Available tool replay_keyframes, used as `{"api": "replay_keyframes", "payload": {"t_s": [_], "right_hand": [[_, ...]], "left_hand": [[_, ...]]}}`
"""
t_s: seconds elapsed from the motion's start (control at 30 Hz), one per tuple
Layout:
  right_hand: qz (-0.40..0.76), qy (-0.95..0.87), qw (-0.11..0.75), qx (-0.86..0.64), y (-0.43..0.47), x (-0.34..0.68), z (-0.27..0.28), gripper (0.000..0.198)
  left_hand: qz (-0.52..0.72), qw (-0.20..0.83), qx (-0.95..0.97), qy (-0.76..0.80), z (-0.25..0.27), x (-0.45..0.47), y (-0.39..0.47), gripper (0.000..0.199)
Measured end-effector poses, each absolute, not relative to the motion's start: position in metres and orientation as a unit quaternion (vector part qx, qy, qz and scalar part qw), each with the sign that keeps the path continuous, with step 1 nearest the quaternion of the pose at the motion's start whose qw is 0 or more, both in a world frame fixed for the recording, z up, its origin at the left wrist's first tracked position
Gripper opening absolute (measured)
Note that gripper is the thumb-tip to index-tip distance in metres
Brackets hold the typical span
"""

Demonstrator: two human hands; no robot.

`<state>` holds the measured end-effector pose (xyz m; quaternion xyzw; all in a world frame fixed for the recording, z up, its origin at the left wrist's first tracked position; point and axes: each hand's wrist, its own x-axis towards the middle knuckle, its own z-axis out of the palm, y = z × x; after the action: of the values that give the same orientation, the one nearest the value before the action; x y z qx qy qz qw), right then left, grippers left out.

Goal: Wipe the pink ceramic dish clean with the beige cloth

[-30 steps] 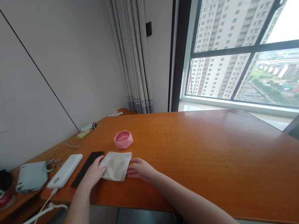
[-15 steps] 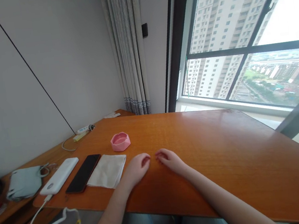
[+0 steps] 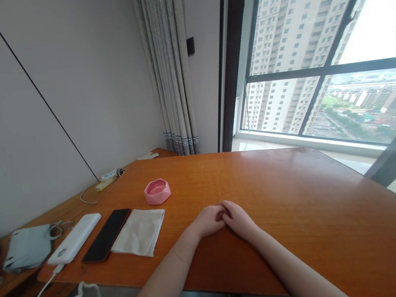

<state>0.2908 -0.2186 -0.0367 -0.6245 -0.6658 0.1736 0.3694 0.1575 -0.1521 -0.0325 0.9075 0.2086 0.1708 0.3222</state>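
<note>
The folded cloth (image 3: pixel 139 232) lay flat on the table (image 3: pixel 300 203) just beside the black phone (image 3: pixel 107 234), its folds letting it rest unsupported, while the left hand (image 3: pixel 208 220) and right hand (image 3: pixel 240 219) met apart from it, seemingly propping each other, grip too hidden to tell.

Head-worn camera (sole view), facing forward and down across the flat, orange-brown wooden counter (image 3: pixel 279 186) from its near side.

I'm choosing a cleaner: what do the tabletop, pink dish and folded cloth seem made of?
Tabletop: likely wood or veneer, glossy, from its brown grain and pale sheen. Pink dish: smooth, faceted walls; plastic, ceramic or silicone, unclear. Folded cloth: probably woven fabric, matte, with doubled edges.
</note>
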Motion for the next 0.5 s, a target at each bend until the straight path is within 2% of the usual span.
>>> {"api": "replay_keyframes", "payload": {"t_s": [0.5], "right_hand": [[0.174,-0.664,0.368,-0.627,-0.2175,0.2910,-0.0403,0.021]], "left_hand": [[0.180,0.358,0.892,0.211,-0.0351,0.1577,-0.1488,0.015]]}}
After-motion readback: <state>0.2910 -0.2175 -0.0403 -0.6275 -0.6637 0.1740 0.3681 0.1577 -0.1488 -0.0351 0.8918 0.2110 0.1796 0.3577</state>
